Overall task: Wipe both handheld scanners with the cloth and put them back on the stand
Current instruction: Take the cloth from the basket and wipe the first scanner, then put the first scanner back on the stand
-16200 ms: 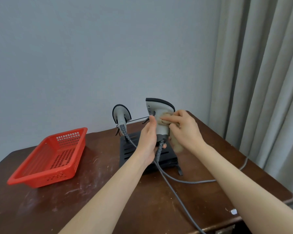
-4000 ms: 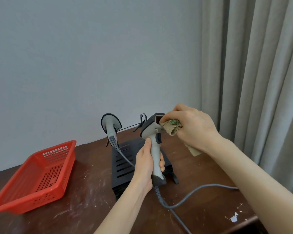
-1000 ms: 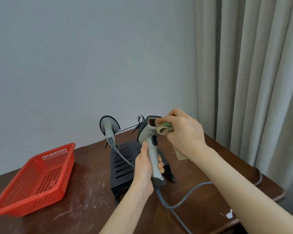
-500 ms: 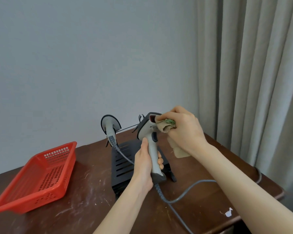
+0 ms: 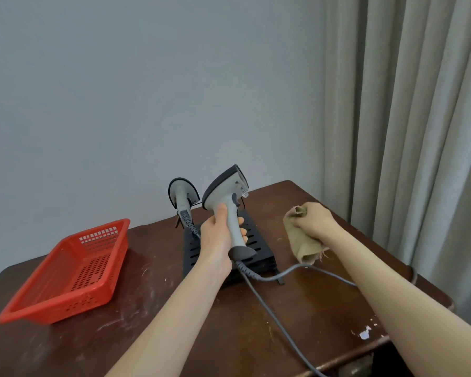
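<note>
Head camera looks down on a dark brown wooden table (image 5: 297, 317), scuffed and streaked with pale marks, its varnish chipped near the right edge. At its left sits a red plastic basket (image 5: 65, 273) with slotted walls, rigid and shallow. Toward the back stands the black stand (image 5: 259, 248), a flat slotted metal block with thin wire holders rising behind it.

One scanner (image 5: 184, 197) already hangs on the stand, head up, its ribbed grey cable dropping to the base. The second scanner (image 5: 229, 202) is off the stand, held upright above it by the left hand (image 5: 218, 235), which is wrapped tight round the pale grey handle. Its wide head has a dark rubbery rim and a dark trigger below. A smooth grey cable (image 5: 269, 303) trails from the handle's foot across the table toward the near edge.

It looks light and stiff, a hard plastic shell that is likely slick, so the narrow handle is the sensible place to hold. The trailing cable may tug as it goes back, and the scan window probably scratches easily.

The right hand (image 5: 314, 221) is closed in a fist round the cloth (image 5: 301, 243), a coarse tan rag with frayed edges, soft and limp, hanging well apart from the scanner.
</note>
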